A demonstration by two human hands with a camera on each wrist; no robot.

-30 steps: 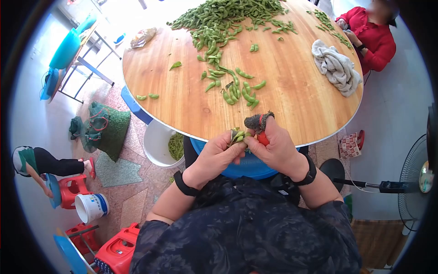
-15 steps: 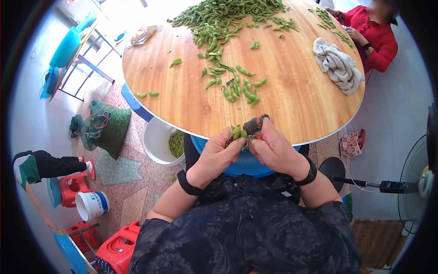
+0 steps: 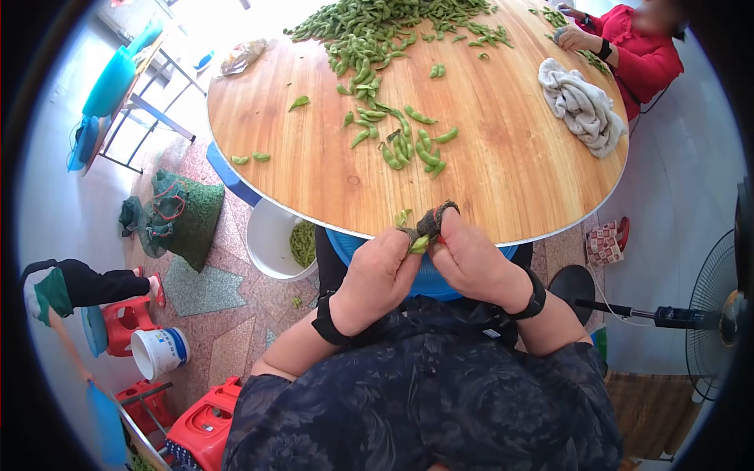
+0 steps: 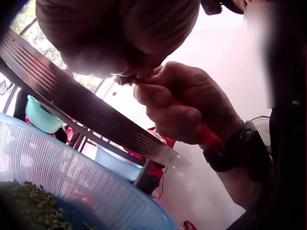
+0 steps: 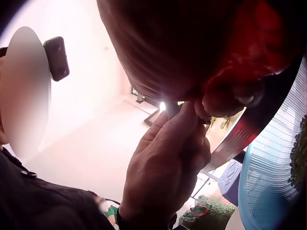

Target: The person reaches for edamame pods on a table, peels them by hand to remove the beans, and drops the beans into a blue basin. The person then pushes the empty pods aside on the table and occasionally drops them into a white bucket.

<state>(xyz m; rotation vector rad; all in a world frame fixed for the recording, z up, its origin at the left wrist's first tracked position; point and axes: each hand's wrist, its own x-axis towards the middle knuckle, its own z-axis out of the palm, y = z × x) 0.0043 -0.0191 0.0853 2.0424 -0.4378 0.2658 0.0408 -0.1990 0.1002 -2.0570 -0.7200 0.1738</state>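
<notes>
Where the two hands meet just past the near edge of the round wooden table (image 3: pixel 503 165), the left hand (image 3: pixel 382 273) pinches a green soybean pod (image 3: pixel 419 245) between thumb and curled fingers. The right hand (image 3: pixel 470 259) presses against it from the other side, its fingers curled round a red-handled tool (image 4: pixel 207 135), with a dark cloth cover (image 3: pixel 433 218) over the thumb touching the pod's top. Directly below both hands sits a blue mesh basket (image 4: pixel 91 187) holding shelled green beans (image 4: pixel 29 208). Just beyond the hands, on the tabletop, lies a small cluster of loose pods (image 3: pixel 412 149), and farther out a big heap of pods (image 3: pixel 377 23) spreads across the far side. Out to the right of the hands rests a crumpled grey towel (image 3: pixel 581 106), near a person in a red top (image 3: pixel 648 51). To the left and lower, under the table edge, stands a white bucket (image 3: pixel 271 243) with pods inside.
</notes>
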